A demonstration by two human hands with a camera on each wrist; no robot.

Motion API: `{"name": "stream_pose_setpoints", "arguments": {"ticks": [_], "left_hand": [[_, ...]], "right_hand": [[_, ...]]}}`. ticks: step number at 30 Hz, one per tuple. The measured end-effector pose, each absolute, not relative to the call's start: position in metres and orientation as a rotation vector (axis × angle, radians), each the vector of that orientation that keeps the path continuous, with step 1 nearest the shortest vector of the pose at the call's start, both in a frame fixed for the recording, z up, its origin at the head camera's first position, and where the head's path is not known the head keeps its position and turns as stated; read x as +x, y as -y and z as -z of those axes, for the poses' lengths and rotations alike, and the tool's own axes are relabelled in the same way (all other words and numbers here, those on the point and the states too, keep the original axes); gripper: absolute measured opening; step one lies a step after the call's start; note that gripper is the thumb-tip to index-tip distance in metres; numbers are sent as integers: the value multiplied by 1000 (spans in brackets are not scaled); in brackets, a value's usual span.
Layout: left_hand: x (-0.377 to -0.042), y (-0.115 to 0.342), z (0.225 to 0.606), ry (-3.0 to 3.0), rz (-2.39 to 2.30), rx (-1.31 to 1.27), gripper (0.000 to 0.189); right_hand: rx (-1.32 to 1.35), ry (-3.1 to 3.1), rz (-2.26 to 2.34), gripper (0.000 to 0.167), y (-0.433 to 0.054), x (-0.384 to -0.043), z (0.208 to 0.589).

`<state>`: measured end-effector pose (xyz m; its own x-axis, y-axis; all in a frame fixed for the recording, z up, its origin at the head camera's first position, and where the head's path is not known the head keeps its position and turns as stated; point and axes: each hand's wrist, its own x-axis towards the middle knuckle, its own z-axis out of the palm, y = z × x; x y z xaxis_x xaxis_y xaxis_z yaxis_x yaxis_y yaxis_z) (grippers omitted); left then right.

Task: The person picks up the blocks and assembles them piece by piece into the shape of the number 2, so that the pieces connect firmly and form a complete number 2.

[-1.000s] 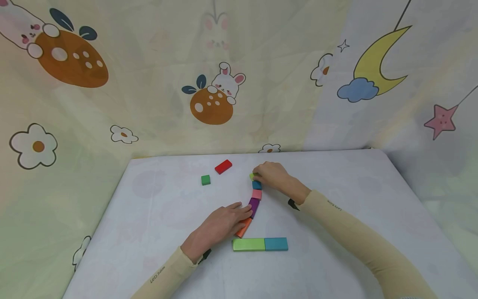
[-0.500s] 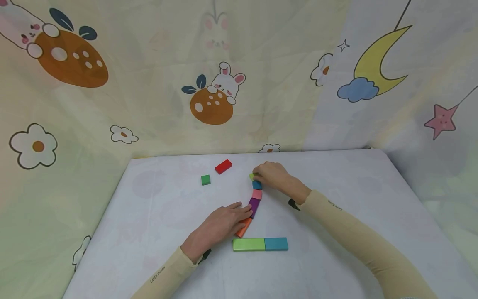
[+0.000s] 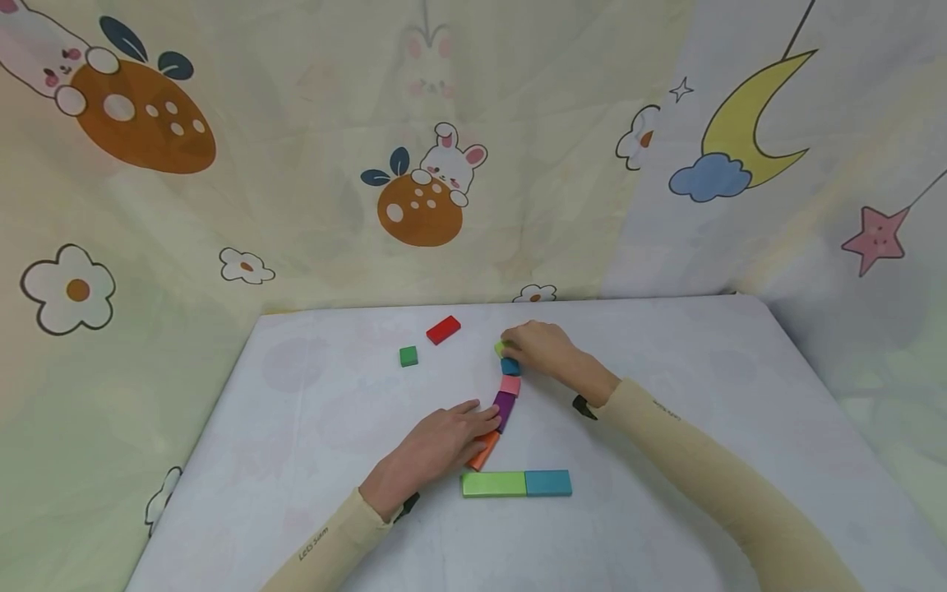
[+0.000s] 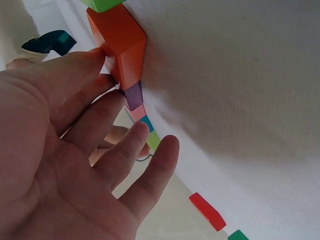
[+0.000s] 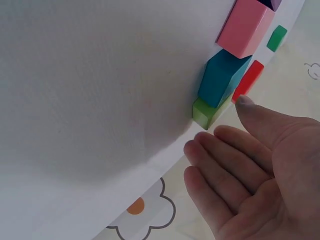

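Observation:
A curved row of blocks lies on the white table: an orange block [image 3: 484,450], a purple block [image 3: 505,409], a pink block [image 3: 510,385], a blue block [image 3: 510,367] and a light green block [image 3: 499,349] at the far end. My left hand [image 3: 442,444] lies along the row's left side. Its thumb and fingertips touch the orange block [image 4: 122,45], the other fingers loosely spread. At the far end, my right hand [image 3: 543,345] covers part of the light green block. Its thumb and fingertips are right at that block [image 5: 205,112], not closed round it.
Nearer the front, a long lime green block [image 3: 493,484] and a teal block [image 3: 548,483] lie end to end, close to the orange one. A red block [image 3: 443,330] and a small green cube [image 3: 408,356] lie apart at the back left. A patterned cloth [image 3: 311,205] hangs behind the table.

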<state>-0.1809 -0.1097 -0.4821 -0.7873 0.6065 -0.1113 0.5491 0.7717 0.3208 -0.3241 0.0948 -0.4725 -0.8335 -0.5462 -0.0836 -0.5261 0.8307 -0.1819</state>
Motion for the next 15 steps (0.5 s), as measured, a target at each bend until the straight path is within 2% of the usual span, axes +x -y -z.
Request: {"name": "stream_pose_setpoints", "arguments": {"ticks": [8,15], "left_hand": [[-181,110,483,-2757,-406,908,49],[-181,109,483,-2761,-369,902,50]], "right_hand": [[-800,-2847,290,56,-100,-302,469],[-917,-2845,113,66,-105,-278,473]]}}
